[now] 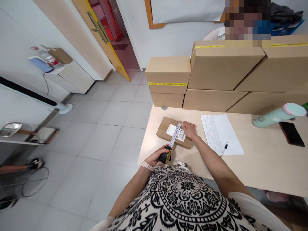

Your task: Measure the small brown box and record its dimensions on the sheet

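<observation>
We are gripping the yellow-and-black tape measure (166, 156) in our left hand (157, 155), fingers curled tightly around its case at the near edge of the table (264, 166), while its blade is running up across the small flat parcel (173, 132) lying near the table's left end. Our right hand (189, 129) is resting on the parcel's far right corner, fingers pressed together and pinning the blade's tip beside the white label (175, 131). To the right a printed sheet (220, 133) and pen (224, 148) are lying, with stacked cartons (216, 70) standing farther back.
</observation>
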Available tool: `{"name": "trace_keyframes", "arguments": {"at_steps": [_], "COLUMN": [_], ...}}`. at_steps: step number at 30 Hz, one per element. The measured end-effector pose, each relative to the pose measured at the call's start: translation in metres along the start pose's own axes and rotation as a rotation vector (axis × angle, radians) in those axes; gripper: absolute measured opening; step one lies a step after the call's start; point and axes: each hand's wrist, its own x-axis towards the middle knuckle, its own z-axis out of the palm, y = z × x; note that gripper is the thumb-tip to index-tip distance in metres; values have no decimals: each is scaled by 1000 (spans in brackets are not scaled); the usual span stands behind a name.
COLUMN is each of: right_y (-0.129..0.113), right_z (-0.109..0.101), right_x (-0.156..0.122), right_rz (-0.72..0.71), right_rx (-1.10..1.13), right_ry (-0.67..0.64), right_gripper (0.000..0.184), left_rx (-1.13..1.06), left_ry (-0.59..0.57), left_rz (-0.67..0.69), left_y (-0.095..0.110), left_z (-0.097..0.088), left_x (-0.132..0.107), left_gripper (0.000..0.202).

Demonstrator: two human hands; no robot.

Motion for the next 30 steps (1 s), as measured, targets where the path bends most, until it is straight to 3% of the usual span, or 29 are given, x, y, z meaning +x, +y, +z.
{"name": "trace_keyframes", "arguments": {"at_steps": [19, 23, 26, 28, 30], "right_y": [-5, 4, 24, 39, 50], "right_z": [-7, -16, -9, 5, 23], "right_x": [-5, -32, -67, -92, -113], "right_rz": [-23, -59, 72, 213, 326], "right_rx": [43, 188, 379, 520, 666], "right_ry": [11, 216, 400, 402, 320], "right_gripper": [51, 55, 61, 66, 70], "left_rx": [19, -38, -123, -156, -175], "left_ry": [24, 38, 116, 190, 245], "left_rz": [27, 122, 251, 318, 357], "left_y": [1, 1, 6, 13, 21], "left_z": [-2, -11, -28, -43, -57], "left_x": [2, -13, -26, -29, -26], "left_gripper": [53, 57, 61, 64, 65]}}
